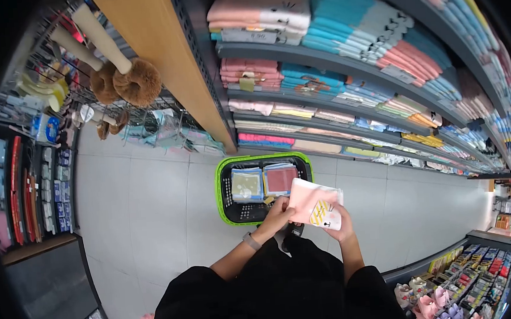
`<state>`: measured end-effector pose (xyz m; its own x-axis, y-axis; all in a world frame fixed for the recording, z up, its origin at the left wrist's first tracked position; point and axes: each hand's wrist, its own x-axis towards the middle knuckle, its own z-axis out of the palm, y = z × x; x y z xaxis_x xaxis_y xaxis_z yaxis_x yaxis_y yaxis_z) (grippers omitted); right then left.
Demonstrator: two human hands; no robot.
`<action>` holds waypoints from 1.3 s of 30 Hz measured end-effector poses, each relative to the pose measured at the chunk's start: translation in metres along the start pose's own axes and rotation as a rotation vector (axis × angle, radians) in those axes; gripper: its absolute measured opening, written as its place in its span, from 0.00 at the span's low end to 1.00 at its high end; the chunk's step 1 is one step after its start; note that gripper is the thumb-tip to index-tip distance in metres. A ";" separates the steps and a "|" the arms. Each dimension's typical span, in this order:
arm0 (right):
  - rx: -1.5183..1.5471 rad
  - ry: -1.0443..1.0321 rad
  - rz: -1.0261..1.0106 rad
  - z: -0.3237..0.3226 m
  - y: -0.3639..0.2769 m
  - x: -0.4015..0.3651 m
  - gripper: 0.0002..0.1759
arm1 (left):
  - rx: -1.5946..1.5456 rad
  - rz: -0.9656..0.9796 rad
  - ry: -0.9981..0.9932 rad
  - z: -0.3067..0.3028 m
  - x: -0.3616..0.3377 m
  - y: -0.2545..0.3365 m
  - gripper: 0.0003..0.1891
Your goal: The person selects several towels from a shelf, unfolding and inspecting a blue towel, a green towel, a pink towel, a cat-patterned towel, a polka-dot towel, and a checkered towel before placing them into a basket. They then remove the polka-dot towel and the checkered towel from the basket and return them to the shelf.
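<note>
Between my two hands I hold a folded pink and white towel [305, 198] with a yellow-striped label and a small face print. My left hand [277, 215] grips its left edge, and a band circles that wrist. On the towel's lower right side, my right hand [341, 221] is closed around the edge. Just beyond the towel, a black shopping basket [226, 212] with a bright green rim stands on the floor. Inside it lie a stack with a pale green folded cloth [246, 184] on top and another topped by a dark red one [280, 180].
Tall shelves of folded towels [349, 19] run along the right. Long-handled brown brushes [136, 82] hang at upper left beside a wooden post [158, 42]. Packaged goods [56, 191] fill a left rack. A low display [471, 275] stands at lower right. Grey tiles [152, 208] cover the floor.
</note>
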<state>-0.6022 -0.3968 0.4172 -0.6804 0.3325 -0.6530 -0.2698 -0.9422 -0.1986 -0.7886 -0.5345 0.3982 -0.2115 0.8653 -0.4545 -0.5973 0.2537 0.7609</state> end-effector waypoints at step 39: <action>-0.018 -0.356 -0.060 0.087 -0.141 -0.061 0.16 | 1.303 1.007 0.490 0.238 0.011 0.130 0.21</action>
<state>-0.5823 -0.2810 0.5483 -0.8593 0.3777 -0.3448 -0.3065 -0.9201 -0.2439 -0.6841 -0.3892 0.6027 -0.4269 0.7522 0.5020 0.8308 0.1070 0.5463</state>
